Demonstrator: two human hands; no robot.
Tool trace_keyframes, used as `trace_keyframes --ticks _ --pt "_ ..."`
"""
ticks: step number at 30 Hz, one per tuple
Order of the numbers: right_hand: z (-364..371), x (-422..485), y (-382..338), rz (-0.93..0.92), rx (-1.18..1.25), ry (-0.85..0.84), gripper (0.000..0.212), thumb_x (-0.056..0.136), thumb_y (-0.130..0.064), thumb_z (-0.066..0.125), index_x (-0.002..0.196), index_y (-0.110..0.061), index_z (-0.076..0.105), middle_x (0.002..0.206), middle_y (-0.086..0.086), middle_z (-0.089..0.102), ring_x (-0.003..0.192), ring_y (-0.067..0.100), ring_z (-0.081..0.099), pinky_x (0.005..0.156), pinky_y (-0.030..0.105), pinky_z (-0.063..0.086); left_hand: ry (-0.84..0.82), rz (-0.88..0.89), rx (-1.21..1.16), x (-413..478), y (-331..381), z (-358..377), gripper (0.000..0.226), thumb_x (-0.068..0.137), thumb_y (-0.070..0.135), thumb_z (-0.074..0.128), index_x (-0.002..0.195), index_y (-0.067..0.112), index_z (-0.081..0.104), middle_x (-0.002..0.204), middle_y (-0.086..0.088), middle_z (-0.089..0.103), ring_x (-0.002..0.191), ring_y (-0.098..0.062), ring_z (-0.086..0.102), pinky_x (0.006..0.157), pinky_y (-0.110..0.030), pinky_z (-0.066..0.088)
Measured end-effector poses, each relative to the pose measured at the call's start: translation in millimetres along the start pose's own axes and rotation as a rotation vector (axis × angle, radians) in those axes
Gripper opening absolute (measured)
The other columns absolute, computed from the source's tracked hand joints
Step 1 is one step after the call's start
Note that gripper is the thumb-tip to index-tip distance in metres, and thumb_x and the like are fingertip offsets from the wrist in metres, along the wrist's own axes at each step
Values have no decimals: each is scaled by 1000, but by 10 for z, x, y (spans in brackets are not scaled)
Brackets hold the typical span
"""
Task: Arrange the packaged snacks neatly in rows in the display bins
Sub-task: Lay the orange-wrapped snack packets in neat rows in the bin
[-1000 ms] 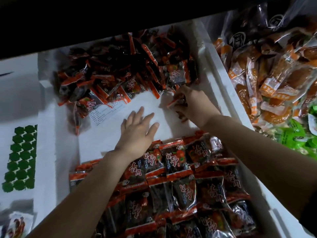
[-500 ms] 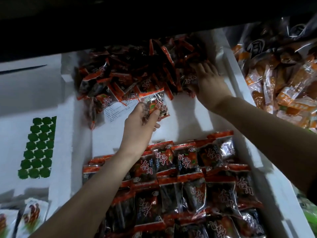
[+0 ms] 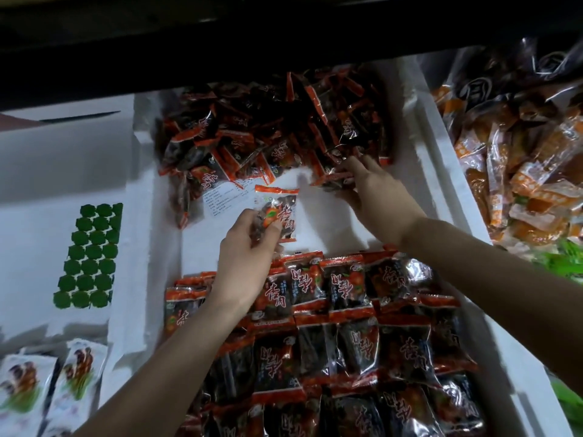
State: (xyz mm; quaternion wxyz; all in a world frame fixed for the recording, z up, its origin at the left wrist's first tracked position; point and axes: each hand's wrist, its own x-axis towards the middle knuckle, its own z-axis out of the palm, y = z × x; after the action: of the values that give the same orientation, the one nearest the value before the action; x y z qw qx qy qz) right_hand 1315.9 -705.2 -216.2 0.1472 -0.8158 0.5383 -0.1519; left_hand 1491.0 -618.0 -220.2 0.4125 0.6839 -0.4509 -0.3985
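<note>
- White foam walls of the display bin (image 3: 441, 171) hem you in on the left and right, and a dark shelf edge (image 3: 284, 33) overhangs the far end.
- Your open room is the bare white strip of bin floor (image 3: 334, 228). It lies between the loose heap of red-and-black snack packets (image 3: 268, 130) at the far end and the neat rows of the same packets (image 3: 347, 329) at the near end.
- Your left hand (image 3: 246, 260) pinches a single red-and-black packet (image 3: 277, 212) by its lower end, upright over that strip, just beyond the front row.
- Your right hand (image 3: 378, 197) lies at the heap's near right edge with its fingers on the packets; you cannot tell whether it grips one.
- Orange-wrapped snacks (image 3: 520, 171) fill the neighbouring bin on the right, and a white foam panel with green dots (image 3: 88, 244) sits on the left.
- Half a second ago the single packet was against the heap; now it is clear of it. Your right hand was higher on the heap, by the right wall.
</note>
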Motion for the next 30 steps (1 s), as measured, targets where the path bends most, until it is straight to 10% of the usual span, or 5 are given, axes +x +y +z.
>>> trace_keyframes --ticks 8,16,22,30 --pt "-155 -529 -526 -24 395 -193 23 78 -33 73 93 -32 55 74 -16 63 65 1 61 57 14 45 157 -4 -31 -355 -88 -508 11 94 26 55 82 28 54 81 2 71 78 -18 70 76 -31 52" --pt "167 -819 -966 -114 468 -449 27 67 -43 78 83 -34 59 82 -21 60 74 -9 53 63 8 38 306 93 76 -804 -116 -982 26 94 17 54 71 22 44 53 19 55 50 0 52 52 -8 39" --pt "313 -1010 -1268 -425 285 -815 31 90 -39 56 85 -8 56 74 1 53 65 14 48 59 29 35 322 137 150 -1089 -125 -1123 32 94 17 53 68 27 37 48 16 48 48 -7 40 46 -16 31" --pt "582 -1350 -1459 -368 147 -695 16 90 -34 58 103 -26 54 103 -11 56 94 9 52 78 27 44 282 112 116 -1324 -214 -1176 16 92 28 54 78 23 50 69 -10 58 66 -40 57 56 -47 44"
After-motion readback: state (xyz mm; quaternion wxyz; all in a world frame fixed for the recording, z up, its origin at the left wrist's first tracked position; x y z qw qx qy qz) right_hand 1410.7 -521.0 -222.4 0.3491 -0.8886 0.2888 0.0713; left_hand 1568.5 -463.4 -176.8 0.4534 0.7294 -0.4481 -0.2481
